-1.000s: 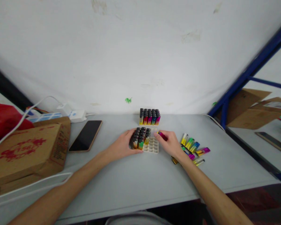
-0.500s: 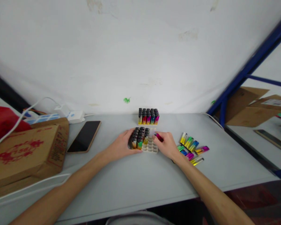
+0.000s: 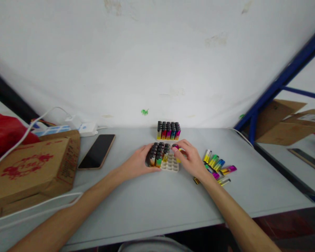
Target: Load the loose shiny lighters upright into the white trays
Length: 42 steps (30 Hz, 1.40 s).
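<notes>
A pale tray (image 3: 170,166) with round slots lies on the table. Black-topped lighters (image 3: 155,154) stand upright in its left part, and empty slots show on the right. My left hand (image 3: 138,160) is curled round the left side of the tray and its lighters, thumb along the front. In the fingers of my right hand (image 3: 189,157) is a pink and yellow lighter (image 3: 176,148), held upright at the tray's back right; whether its base sits in a slot is hidden. Several loose colourful lighters (image 3: 214,161) lie in a pile beside my right wrist.
Behind the tray, a block of upright lighters (image 3: 169,131) stands near the wall. To the left are a phone (image 3: 97,152), a cardboard box (image 3: 31,171), a power strip (image 3: 87,129) and a white cable (image 3: 28,130). A blue metal frame (image 3: 253,126) rises on the right.
My right hand has turned the lighter from slanted to upright and brought it over the back of the tray's right part. My left hand keeps its hold. The view has shifted slightly.
</notes>
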Available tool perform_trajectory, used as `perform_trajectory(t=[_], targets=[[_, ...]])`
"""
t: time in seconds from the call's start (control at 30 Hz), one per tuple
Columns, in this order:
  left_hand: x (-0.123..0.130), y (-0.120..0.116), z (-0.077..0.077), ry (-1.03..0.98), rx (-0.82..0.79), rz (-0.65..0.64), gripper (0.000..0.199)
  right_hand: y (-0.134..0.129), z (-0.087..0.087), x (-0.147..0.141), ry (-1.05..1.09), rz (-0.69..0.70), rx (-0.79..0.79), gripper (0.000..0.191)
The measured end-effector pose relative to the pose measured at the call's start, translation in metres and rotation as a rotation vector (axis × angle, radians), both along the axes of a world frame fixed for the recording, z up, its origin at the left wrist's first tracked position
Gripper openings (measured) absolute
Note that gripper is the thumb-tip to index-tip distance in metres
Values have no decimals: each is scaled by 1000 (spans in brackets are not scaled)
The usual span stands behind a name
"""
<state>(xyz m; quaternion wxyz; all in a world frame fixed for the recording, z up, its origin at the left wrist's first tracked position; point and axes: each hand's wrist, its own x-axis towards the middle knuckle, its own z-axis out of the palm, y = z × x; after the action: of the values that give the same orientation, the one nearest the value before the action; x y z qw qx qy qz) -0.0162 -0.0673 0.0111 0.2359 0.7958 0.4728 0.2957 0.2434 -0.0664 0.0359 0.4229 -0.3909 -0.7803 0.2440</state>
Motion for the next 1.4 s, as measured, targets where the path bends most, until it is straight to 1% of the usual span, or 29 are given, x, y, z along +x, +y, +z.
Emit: perform_trajectory(t=[0.07,0.1,0.17,0.3,0.43,0.63,0.73,0.93,1.1,1.17,1.23,1.33,1.4], targets=[[0,0,0,1,4,-4,92,-1,1,-1,-69,-14,69,39],[0,0,-1,2,3,-6,92,-1,0,-1,-104,-16,74,40],[0,0,-1,4,3,-7,92,-3,-1,-1,-151,-10,43,38],[-1,1,-3,-3,1,-7,93,-5,-4,-1,-178,39,-14,31],[-1,1,-4,-7,9,-3,93,-5,-4,1,-229,106,-22,30],[-1,2,-5,-13,22,-14,94,-4,-3,3,-324,171,139,32],[-2,2,-5,-1,24,-9,95,-4,-4,3,-342,179,171,34],[-1,1,-2,11,18,0,93,-3,-9,1,-392,135,166,33],[-1,1,0,10,17,8,91,-5,-6,-3,-492,105,168,30],[-1,1,-1,14,19,12,92,-4,-5,-3,-518,76,173,32],[-2,2,-2,20,22,14,93,-3,-4,-1,-501,64,151,36],[-2,2,-3,23,26,4,93,1,0,10,-394,57,97,44],[-2,2,-3,29,20,6,93,4,5,23,-315,-15,105,49]])
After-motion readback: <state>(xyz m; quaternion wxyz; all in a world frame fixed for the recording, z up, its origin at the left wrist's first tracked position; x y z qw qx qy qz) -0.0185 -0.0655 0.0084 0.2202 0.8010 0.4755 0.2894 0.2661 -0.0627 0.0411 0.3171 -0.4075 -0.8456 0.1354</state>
